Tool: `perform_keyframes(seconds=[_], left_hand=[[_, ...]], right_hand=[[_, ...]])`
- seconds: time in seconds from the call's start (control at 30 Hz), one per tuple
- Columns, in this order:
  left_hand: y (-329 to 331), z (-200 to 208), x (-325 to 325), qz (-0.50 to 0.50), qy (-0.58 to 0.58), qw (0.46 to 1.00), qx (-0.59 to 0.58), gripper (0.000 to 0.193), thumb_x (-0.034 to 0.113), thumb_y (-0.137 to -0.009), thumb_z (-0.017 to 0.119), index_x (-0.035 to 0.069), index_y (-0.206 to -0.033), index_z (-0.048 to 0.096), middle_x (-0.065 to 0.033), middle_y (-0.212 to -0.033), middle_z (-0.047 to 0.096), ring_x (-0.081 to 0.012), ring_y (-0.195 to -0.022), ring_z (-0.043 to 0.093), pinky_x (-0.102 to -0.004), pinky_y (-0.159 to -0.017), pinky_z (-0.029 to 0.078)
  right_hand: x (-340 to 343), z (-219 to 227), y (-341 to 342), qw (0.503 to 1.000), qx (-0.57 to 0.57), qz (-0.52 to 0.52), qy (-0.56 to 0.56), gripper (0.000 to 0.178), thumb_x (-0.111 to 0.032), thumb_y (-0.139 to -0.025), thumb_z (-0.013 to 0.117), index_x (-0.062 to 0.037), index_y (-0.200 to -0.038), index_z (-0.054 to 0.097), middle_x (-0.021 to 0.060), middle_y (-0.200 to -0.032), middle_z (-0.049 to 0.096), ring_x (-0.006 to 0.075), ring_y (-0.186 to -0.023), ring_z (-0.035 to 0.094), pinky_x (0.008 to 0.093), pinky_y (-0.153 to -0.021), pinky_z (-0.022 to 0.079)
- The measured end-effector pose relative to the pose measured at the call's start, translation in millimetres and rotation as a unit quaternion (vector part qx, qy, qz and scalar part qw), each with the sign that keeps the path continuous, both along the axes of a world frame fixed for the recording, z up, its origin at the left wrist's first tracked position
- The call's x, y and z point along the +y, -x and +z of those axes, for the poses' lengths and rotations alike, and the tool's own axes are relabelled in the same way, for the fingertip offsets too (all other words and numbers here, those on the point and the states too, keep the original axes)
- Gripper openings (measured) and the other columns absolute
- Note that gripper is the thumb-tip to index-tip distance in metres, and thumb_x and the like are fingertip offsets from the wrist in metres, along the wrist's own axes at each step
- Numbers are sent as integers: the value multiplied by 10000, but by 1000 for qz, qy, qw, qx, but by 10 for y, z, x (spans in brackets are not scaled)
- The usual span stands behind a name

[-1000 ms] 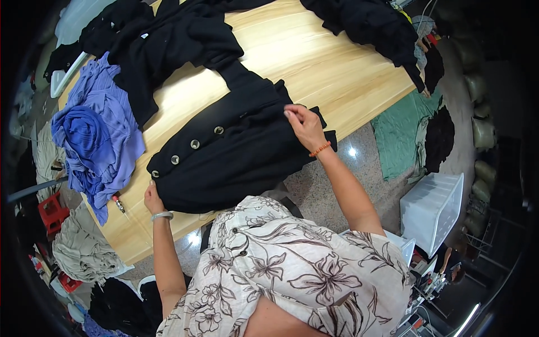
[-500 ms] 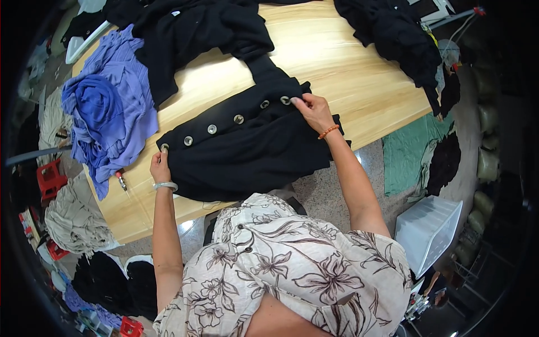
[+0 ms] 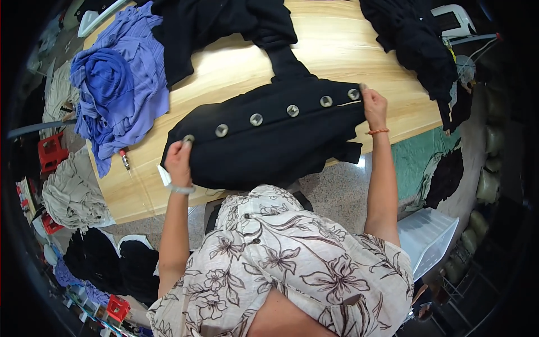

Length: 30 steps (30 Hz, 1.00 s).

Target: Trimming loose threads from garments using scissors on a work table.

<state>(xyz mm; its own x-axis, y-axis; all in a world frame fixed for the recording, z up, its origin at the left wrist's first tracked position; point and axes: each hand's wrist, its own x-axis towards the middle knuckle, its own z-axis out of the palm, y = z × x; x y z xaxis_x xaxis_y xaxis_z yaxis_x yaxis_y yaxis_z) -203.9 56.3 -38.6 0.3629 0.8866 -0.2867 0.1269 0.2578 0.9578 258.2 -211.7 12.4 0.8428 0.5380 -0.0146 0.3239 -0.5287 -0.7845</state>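
A black buttoned cardigan [image 3: 269, 143] is stretched sideways between my hands at the table's near edge. Its row of large round buttons [image 3: 292, 110] runs across the upper part. My left hand [image 3: 178, 163] pinches the cloth by the button at the left end; a white tag or slip shows beside it. My right hand [image 3: 375, 106] grips the right end of the button band, close to the last button. A sleeve [image 3: 289, 62] reaches away from me toward another black garment [image 3: 224, 25].
Blue-purple knitwear [image 3: 120, 84] lies heaped at the table's left, with a small red-handled tool [image 3: 124, 159] below it. Black clothing [image 3: 412, 45] covers the far right of the wooden table [image 3: 331, 33]. A white plastic crate [image 3: 429, 238] stands on the floor at right.
My right hand has moved right and slightly up, drawing the cardigan's button band out longer and straighter. My left hand has shifted a little to the right, still holding its end.
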Motion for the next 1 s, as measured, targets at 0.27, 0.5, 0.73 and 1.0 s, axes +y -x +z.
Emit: perform_keyframes(seconds=[0.27,0.5,0.73,1.0], left_hand=[[28,-197,-30,-79,39,994,61,243,11,-821,719,-35,-1043,633,27,-750,613,-22,-679,539,-159,-629,430],[53,16,-93,-117,-29,988,101,167,25,-817,716,1,-977,673,44,-776,594,-23,-658,482,-166,-610,418],[75,157,-124,-137,-53,986,80,160,13,-828,698,7,-987,686,37,-802,591,-23,-657,476,-174,-607,408],[193,229,-259,-137,-15,990,-27,70,-8,-862,664,-5,-931,660,16,-875,626,-42,-786,558,-175,-709,452]], right_hand=[[-252,-536,-90,976,178,14,124,311,-245,-907,541,-93,-1145,673,162,-971,693,348,-812,659,420,-777,521],[-179,-212,-90,954,-267,21,133,246,-84,-872,582,-106,-1085,703,119,-950,685,293,-866,654,355,-775,522],[1367,64,2347,914,-29,387,-118,414,-219,-762,773,-75,-1127,639,122,-1088,633,249,-803,661,331,-724,544],[1663,-160,2892,875,237,421,21,313,-288,-782,708,-11,-926,682,176,-789,673,338,-789,657,399,-721,505]])
